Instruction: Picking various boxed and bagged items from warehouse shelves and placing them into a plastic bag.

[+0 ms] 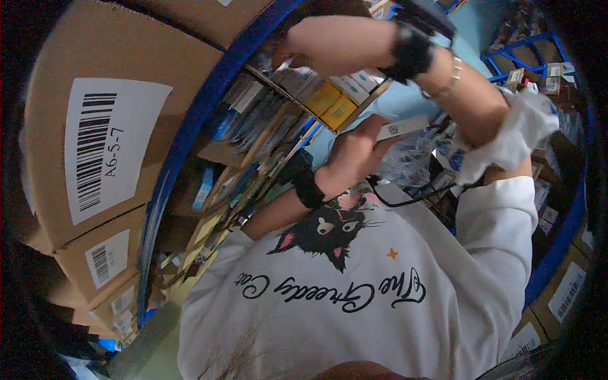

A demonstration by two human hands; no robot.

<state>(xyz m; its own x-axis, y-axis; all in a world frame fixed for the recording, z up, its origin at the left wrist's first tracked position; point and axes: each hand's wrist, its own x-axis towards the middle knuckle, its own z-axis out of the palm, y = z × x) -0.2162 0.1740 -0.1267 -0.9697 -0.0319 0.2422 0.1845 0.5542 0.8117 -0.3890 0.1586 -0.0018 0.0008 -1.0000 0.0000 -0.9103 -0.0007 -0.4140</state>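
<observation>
My left hand (353, 151) is closed around a slim white box (403, 128) with a small printed code, which sticks out to the right of the fingers. Across the top, my right hand (332, 45) reaches left over an open cardboard bin (288, 95) on the shelf. Its fingers curl down at some shiny clear plastic (296, 62); shadow and blur hide what they grip. Inside the bin stand yellow boxes (330, 106) and white boxes with green marks (356, 85), beside plastic-wrapped packets.
Large cartons (136, 47) with barcode labels line the left, behind a blue shelf post (174, 139). Lower bins hold thin packets (253, 117). At the right, clear plastic bags (405, 161) and small boxes fill blue-framed shelving (525, 54). A dark cord (411, 201) hangs before my white top.
</observation>
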